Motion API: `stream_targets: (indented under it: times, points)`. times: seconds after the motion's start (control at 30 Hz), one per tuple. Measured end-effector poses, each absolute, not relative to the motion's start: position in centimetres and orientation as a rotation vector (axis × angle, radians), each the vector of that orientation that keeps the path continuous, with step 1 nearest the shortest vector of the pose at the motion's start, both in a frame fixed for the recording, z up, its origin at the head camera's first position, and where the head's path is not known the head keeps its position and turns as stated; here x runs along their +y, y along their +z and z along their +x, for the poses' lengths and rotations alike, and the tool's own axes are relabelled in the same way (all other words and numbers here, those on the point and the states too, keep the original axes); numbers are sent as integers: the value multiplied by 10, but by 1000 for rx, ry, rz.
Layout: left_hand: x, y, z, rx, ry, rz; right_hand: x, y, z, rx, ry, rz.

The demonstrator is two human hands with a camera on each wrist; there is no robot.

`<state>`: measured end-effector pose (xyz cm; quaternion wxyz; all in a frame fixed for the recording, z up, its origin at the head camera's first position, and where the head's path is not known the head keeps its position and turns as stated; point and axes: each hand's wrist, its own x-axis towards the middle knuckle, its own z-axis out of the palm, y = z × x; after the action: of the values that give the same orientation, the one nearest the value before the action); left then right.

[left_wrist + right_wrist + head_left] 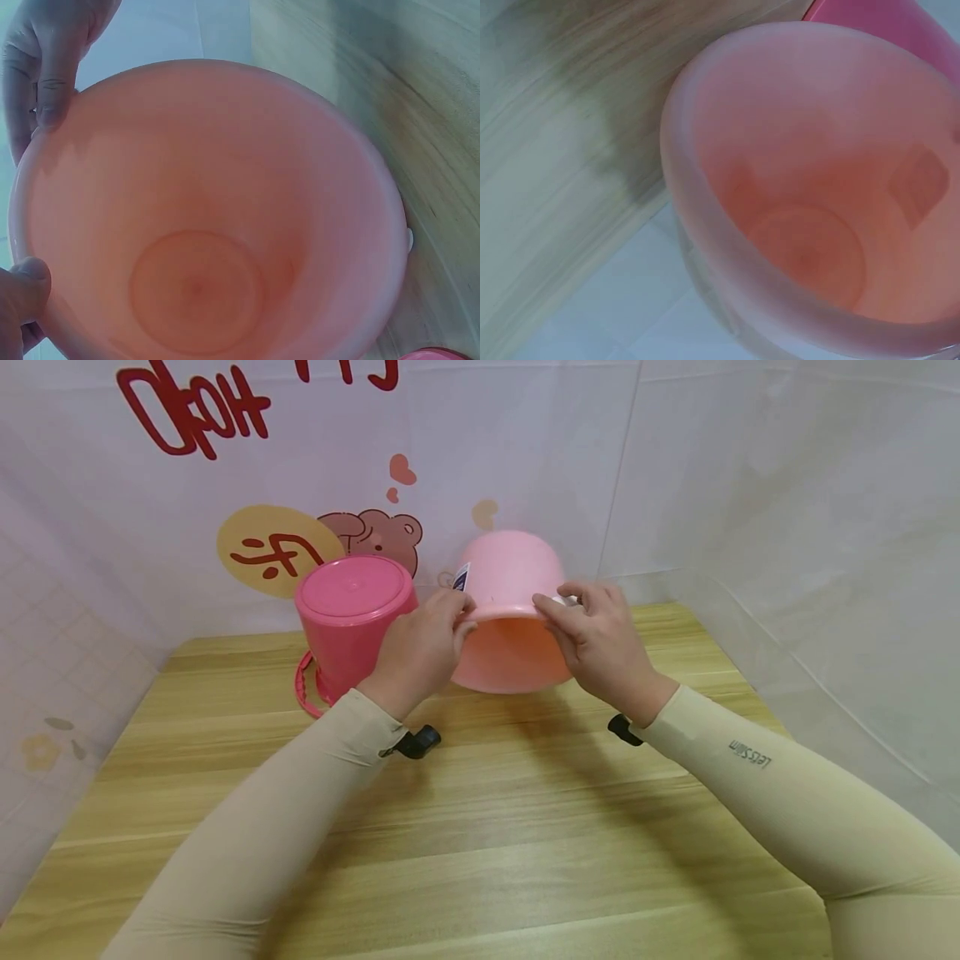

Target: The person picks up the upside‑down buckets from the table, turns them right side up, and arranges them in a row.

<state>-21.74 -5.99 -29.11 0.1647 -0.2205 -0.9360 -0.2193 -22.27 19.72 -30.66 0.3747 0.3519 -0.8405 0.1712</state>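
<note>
A light pink bucket [510,572] is tilted on its side, its mouth facing me and its base toward the wall. My left hand [420,647] pinches the upper rim on the left, thumb inside and fingers outside. On the right of the same rim, my right hand [603,639] grips with its thumb under the edge. Into the hollow bucket [202,172] looks the left wrist view, with the left thumb at its lower left and the right hand [56,52] at the top. No hand shows in the right wrist view, only the bucket [817,112] and its surroundings.
A darker pink bucket [352,618] stands upside down left of the light one, close to my left hand. Its handle [303,685] hangs down to the wooden table [525,852]. Behind them is a white wall covering [540,452] with red lettering and a cartoon bear.
</note>
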Motion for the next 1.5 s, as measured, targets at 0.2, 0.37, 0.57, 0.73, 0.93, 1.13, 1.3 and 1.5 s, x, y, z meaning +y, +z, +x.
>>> stream_targets:
  times: [0.2,0.37,0.57,0.73,0.93,1.13,1.3,1.5]
  points:
    - [-61,-287,-219,-2677,-648,-612,199,-307,-226,-2087,397,952]
    - [-62,-285,-220,-2673,-669,-606,202,-307,-229,-2063,368,975]
    - [-63,-286,-221,-2657,-673,-607,205,-305,-233,-2061,364,1026]
    - [-63,-286,-223,-2638,-646,-625,204,-302,-232,-2079,371,1029]
    - [-63,-286,-223,-2641,-646,-637,202,-300,-232,-2087,409,1022]
    - [-64,-287,-224,-2647,-646,-638,200,-299,-233,-2082,414,1023]
    - [-66,-291,-225,-2636,-669,-661,203,-297,-235,-2099,387,1008]
    - [-72,-297,-226,-2624,-699,-694,206,-295,-237,-2142,345,973]
